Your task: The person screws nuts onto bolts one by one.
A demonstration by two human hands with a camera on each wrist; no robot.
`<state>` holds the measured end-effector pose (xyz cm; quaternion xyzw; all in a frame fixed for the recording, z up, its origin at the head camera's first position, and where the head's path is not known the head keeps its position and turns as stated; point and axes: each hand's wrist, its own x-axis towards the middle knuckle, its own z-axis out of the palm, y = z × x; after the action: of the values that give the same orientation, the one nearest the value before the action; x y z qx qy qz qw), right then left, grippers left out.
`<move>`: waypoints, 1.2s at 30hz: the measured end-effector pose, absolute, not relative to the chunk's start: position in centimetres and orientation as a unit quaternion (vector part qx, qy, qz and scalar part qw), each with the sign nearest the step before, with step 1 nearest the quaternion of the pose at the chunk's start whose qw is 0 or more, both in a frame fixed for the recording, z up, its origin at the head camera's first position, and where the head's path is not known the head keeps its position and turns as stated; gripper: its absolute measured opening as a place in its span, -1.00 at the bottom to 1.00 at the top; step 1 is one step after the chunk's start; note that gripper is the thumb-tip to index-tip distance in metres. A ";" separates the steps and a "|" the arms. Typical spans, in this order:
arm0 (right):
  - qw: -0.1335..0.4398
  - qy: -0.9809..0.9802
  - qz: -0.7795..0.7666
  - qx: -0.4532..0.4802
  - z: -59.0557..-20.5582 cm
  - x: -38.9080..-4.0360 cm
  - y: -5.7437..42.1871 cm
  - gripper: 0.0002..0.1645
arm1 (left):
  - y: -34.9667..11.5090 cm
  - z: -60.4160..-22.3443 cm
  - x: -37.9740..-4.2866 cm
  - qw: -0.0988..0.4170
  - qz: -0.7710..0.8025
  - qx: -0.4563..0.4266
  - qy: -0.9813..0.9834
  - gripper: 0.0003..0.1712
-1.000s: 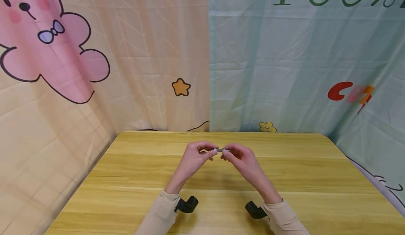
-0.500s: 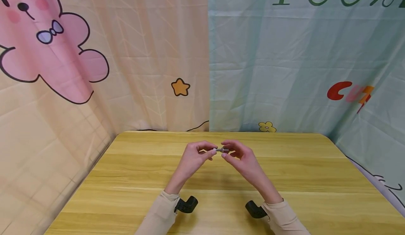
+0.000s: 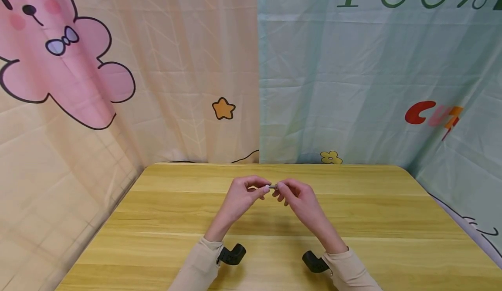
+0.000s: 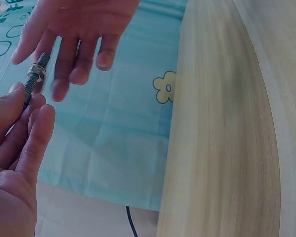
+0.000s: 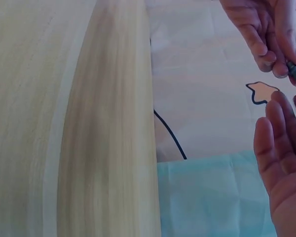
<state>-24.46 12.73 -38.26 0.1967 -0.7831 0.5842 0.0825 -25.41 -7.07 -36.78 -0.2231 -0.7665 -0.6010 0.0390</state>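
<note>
Between the hands, above the table, is a threaded bolt (image 4: 28,91) with a hex nut (image 4: 37,72) and what looks like a washer on it. My left hand (image 3: 242,196) pinches one end of the bolt between thumb and fingers. At the other end is my right hand (image 3: 299,198), its index finger right behind the nut in the left wrist view. The right thumb (image 4: 28,35) stands a little off the nut there, and the other right fingers (image 4: 84,61) extend loosely. In the right wrist view the nut shows only partly at the frame's edge.
A wooden table (image 3: 157,221) lies beneath both hands. Black curved devices (image 3: 232,255) are fixed at the wrists, by the beige sleeves. Printed curtains (image 3: 188,73) hang behind the table's far edge and along its sides.
The right thumb and index finger opened off the bolt half a second ago, then came back toward the nut, with the thumb now higher. The left hand keeps its pinch nearly still.
</note>
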 end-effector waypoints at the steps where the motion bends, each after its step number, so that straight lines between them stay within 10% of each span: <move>1: 0.085 -0.784 0.582 0.201 -38.2 -24.5 12.7 -0.71 | -7.1 -36.8 -25.4 0.039 -0.601 -0.222 -0.767 -0.87; 36: 0.074 -0.762 0.590 0.257 -38.0 -24.5 13.2 -0.75 | -7.0 -35.7 -24.6 0.034 -0.616 -0.220 -0.756 -0.87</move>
<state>-24.50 13.19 -38.03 0.2573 -0.7616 0.5902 0.0739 -24.56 -7.04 -35.68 -0.2196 -0.7559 -0.6159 0.0340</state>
